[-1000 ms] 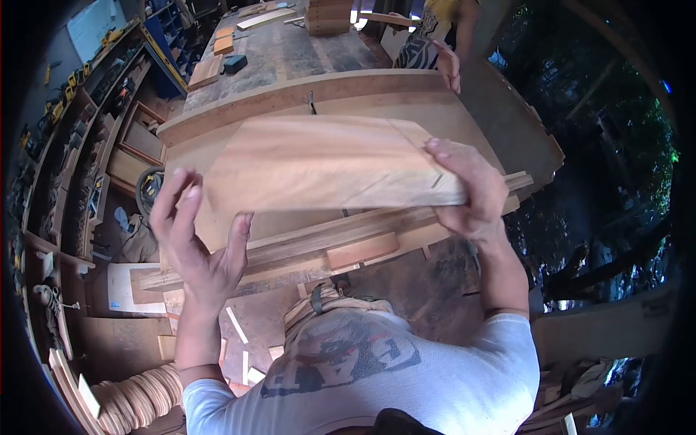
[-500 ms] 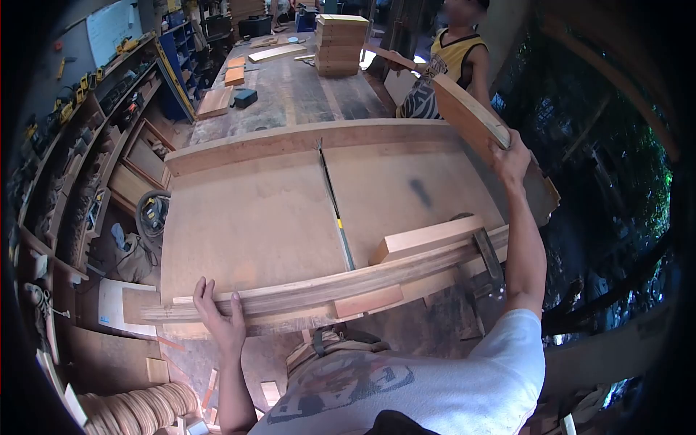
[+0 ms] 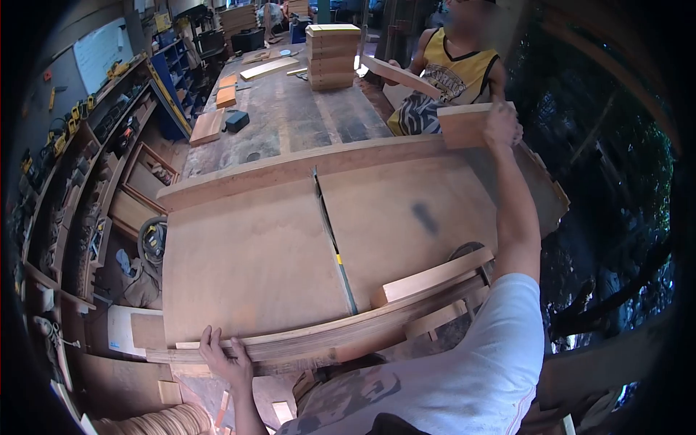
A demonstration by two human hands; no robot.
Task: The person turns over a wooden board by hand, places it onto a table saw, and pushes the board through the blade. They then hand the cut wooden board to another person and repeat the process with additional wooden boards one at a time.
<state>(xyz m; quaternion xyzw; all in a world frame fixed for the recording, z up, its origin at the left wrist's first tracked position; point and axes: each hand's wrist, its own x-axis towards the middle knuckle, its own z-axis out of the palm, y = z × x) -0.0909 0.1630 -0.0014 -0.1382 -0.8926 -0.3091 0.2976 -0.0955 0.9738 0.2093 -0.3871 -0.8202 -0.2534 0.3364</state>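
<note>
My right hand (image 3: 502, 127) is closed on the right end of a short wooden board (image 3: 462, 130), held up above the far right corner of a plywood crosscut sled (image 3: 246, 254). My left hand (image 3: 226, 357) rests on the sled's near layered rail (image 3: 301, 344) towards its left end, fingers apart. A slot (image 3: 330, 232) with a yellow mark runs through the middle of the sled. Against the near rail, right of the slot, lies a wooden block (image 3: 435, 275). A tall far rail (image 3: 290, 161) crosses the sled's back edge.
Beyond the sled, a worktable (image 3: 290, 116) bears a stack of wooden boxes or boards (image 3: 332, 58), an orange piece (image 3: 226, 94) and a dark green box (image 3: 236, 121). Across it a person in a yellow top (image 3: 457, 69) holds a board (image 3: 399, 75). Shelves with tools (image 3: 80, 196) line the left.
The board in my right hand has turned from slanting to nearly level. The person opposite shows more fully. My left hand stays on the near rail, while the whole view has shifted slightly.
</note>
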